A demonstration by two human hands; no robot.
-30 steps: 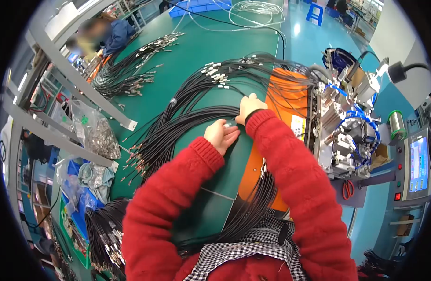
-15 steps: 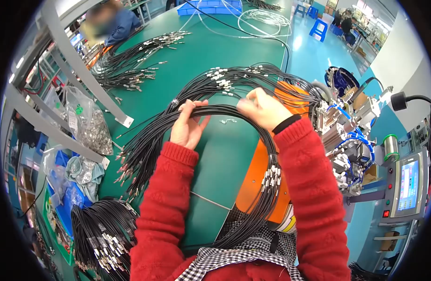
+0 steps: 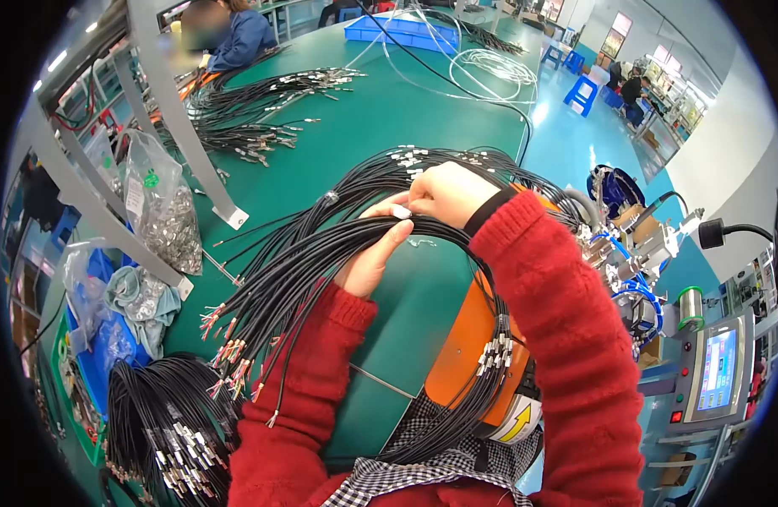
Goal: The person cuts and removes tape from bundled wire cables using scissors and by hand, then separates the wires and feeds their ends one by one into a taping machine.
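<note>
The left hand (image 3: 365, 269) holds a bundle of black cables (image 3: 326, 253) from below, its grip closed around it, with the thumb across the near side and fingers showing above. The right hand (image 3: 455, 196) is at the top of the same bundle, just beside the left fingertips, with its fingers bent; whether its grip pinches anything is hidden. A small white spot shows between the two hands, too unclear to name.

The bundle arches over the green counter (image 3: 385, 317). Its left end fans out in stripped, coloured wire ends (image 3: 230, 359) above the left red sleeve (image 3: 298, 380); its right side curves down past an orange panel (image 3: 458, 342), where metal connectors (image 3: 495, 353) cluster, and on toward the checkered apron (image 3: 364, 483).

Just behind it lies a second cable bundle (image 3: 355, 188), bound by a clear tie (image 3: 331, 198). Another heap of black cables (image 3: 152, 397) sits at lower left. A clear bag of metal parts (image 3: 171, 230) stands near the shelf frame (image 3: 190, 139); a blue tray (image 3: 397, 35) is at the far end.
</note>
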